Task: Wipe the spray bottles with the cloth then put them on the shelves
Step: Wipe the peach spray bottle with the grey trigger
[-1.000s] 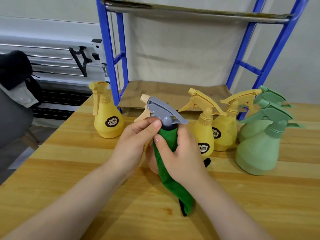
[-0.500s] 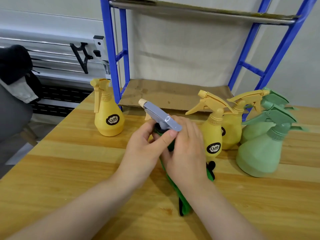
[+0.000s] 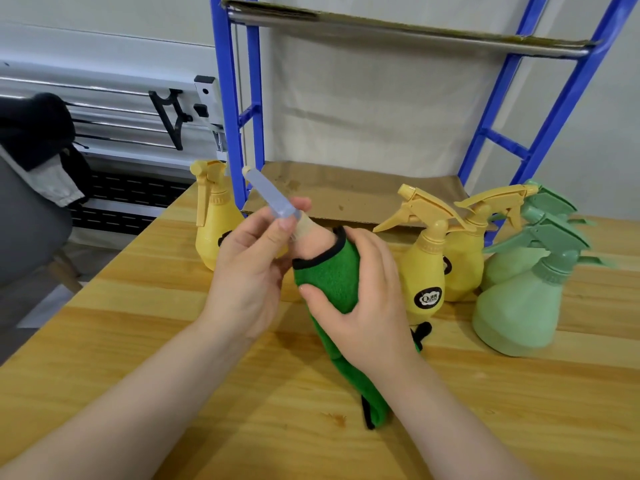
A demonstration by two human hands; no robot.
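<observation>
My left hand (image 3: 247, 271) pinches sprayer head (image 3: 272, 197); right hand (image 3: 363, 299) wraps cloth (image 3: 332, 275) round bottle body. Bottle axis tilts up-left, toward left hand; shelf (image 3: 346, 192) directly behind.

The held bottle's body (image 3: 313, 244) is mostly covered by the green cloth (image 3: 332, 278) and both hands; its grey sprayer head (image 3: 272, 197), at 11 o'clock, is motion-blurred.

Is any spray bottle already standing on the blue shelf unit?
No: the shelf boards hold no bottle; the yellow bottles and green bottles stand on the table.
</observation>
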